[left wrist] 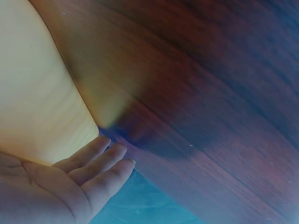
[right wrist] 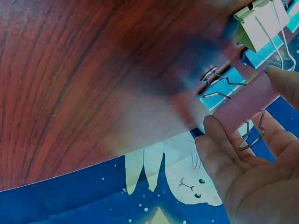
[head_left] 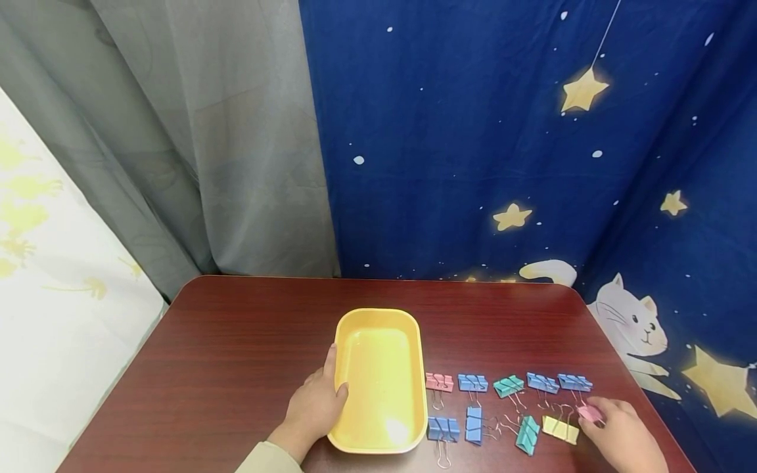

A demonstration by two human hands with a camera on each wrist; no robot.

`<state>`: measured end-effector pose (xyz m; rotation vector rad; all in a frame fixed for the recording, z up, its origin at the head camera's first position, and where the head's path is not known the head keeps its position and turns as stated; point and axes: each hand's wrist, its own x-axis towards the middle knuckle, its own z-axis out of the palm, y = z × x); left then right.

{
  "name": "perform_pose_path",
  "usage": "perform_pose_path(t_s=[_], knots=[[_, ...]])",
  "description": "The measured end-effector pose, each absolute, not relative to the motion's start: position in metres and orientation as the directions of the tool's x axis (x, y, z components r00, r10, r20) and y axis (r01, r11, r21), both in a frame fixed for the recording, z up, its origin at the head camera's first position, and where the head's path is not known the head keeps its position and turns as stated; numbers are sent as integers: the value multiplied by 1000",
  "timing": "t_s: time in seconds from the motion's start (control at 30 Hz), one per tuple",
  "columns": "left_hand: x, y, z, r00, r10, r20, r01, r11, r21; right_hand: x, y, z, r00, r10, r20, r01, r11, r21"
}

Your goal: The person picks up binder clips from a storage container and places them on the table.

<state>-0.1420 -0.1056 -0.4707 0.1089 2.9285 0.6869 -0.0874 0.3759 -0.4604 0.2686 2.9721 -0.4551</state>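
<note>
A yellow plastic tray (head_left: pixel 378 449) stands on the table. My left hand (head_left: pixel 316 402) rests against its left side, index finger along the rim and thumb at the edge. In the left wrist view, straight fingers (left wrist: pixel 108 179) lie beside the tray's outer wall (left wrist: pixel 42 93). On the right, my right hand (head_left: pixel 627 437) pinches a pink binder clip (right wrist: pixel 247 103) by its body between thumb and fingers; its wire handles stick out on both sides. Nearest to it are a yellow binder clip (head_left: pixel 560 430) and a blue binder clip (head_left: pixel 575 382).
Between tray and right hand lie several more binder clips in two loose rows: a pink one (head_left: pixel 439 382), blue ones such as this blue clip (head_left: pixel 443 429), and green ones such as this green clip (head_left: pixel 527 435). A curtain (head_left: pixel 443 164) hangs behind the table (head_left: pixel 248 341).
</note>
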Motion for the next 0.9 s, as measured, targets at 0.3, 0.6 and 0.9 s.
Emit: perform_pose_path(t_s=[0.3, 0.6, 0.9], knots=[[-142, -106, -471, -990, 96, -99, 42, 894, 447, -89, 383, -470, -977, 137, -165, 179, 944, -279], [-141, -105, -473, -989, 90, -114, 27, 886, 462, -90, 387, -474, -949, 152, -276, 227, 937, -266], [-141, -105, -473, -990, 89, -113, 28, 888, 459, -91, 387, -474, -948, 140, -287, 218, 940, -262]])
